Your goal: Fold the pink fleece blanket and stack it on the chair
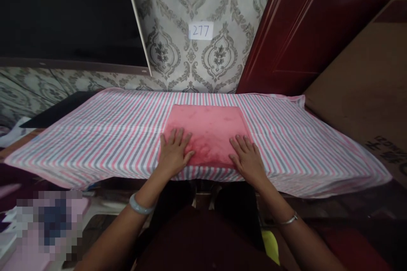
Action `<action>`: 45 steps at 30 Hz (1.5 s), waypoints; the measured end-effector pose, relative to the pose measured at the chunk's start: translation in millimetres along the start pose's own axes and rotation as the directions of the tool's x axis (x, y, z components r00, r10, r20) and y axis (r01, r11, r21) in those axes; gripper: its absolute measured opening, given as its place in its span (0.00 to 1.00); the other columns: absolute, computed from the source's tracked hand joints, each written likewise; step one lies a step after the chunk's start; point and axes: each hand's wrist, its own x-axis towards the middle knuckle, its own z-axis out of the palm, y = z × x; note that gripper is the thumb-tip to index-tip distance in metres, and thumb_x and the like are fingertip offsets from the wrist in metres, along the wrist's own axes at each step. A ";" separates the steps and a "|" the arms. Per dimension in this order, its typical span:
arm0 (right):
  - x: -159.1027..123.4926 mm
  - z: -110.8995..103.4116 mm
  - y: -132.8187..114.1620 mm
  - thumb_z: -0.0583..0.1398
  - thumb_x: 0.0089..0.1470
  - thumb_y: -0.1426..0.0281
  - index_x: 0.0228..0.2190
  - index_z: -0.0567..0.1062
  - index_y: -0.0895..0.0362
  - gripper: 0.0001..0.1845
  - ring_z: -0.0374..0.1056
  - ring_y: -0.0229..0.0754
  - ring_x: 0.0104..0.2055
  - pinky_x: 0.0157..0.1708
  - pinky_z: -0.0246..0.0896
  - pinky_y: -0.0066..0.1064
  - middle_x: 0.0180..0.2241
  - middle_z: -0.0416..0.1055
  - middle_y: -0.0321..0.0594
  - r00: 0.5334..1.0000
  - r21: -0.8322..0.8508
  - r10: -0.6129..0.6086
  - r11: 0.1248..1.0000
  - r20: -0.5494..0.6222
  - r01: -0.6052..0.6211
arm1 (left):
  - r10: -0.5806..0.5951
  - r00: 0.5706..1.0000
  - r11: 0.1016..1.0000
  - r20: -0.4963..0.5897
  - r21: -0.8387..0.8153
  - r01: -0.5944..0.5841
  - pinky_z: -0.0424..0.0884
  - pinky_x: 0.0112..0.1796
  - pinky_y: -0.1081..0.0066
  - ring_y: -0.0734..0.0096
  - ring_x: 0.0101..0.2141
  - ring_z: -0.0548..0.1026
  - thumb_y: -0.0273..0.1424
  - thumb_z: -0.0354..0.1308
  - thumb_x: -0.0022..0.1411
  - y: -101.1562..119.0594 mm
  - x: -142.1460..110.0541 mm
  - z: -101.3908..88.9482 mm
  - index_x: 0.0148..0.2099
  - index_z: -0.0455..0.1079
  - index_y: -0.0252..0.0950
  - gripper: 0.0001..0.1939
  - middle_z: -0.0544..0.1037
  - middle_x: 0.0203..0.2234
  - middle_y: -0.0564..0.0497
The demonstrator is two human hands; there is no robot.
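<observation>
In front of me a pink, roughly square piece (pixel 208 120) lies flat; it looks like thin film or fabric with a darker, bunched patch near its front edge, and I cannot tell its exact kind. Under it spreads a striped cloth (pixel 127 131) in pink, grey and white. My left hand (pixel 174 152) rests on the pink piece's left front part, fingers spread. On its right front part lies my right hand (pixel 248 156), also flat with fingers apart. Neither hand grips anything.
A large dark screen (pixel 70 12) hangs at the left on patterned wallpaper. A paper marked 277 (pixel 201 30) is stuck to the wall. A dark red door (pixel 295 21) and a big cardboard box (pixel 362 80) stand at the right. The cloth hangs over the front edge.
</observation>
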 end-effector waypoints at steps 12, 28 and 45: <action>15.2 -7.2 2.4 0.44 0.70 0.60 0.65 0.64 0.52 0.28 0.48 0.56 0.70 0.65 0.45 0.60 0.67 0.57 0.45 0.997 0.171 -0.070 0.983 0.027 0.065 | -0.023 0.995 0.999 -0.093 -0.024 0.021 0.48 0.61 0.28 0.40 0.66 0.57 0.43 0.49 0.71 -0.9 -7.5 11.0 0.70 0.58 0.38 0.30 0.62 0.67 0.38; 177.9 23.9 -2.0 0.46 0.70 0.51 0.70 0.50 0.44 0.32 0.30 0.54 0.74 0.68 0.28 0.62 0.72 0.38 0.38 0.781 0.330 -0.493 0.863 0.383 0.382 | 0.247 0.923 0.962 -0.294 -0.045 -0.271 0.36 0.68 0.49 0.54 0.68 0.54 0.35 0.56 0.65 45.5 -26.8 39.5 0.68 0.62 0.39 0.29 0.64 0.67 0.48; 208.1 63.0 18.4 0.48 0.70 0.57 0.68 0.57 0.54 0.30 0.56 0.50 0.67 0.65 0.51 0.48 0.67 0.57 0.46 0.913 0.285 -0.313 0.929 0.263 0.237 | 0.221 0.917 0.965 -0.333 -0.058 -0.254 0.37 0.68 0.47 0.52 0.68 0.55 0.39 0.56 0.65 50.5 -28.4 46.1 0.67 0.64 0.37 0.30 0.64 0.67 0.46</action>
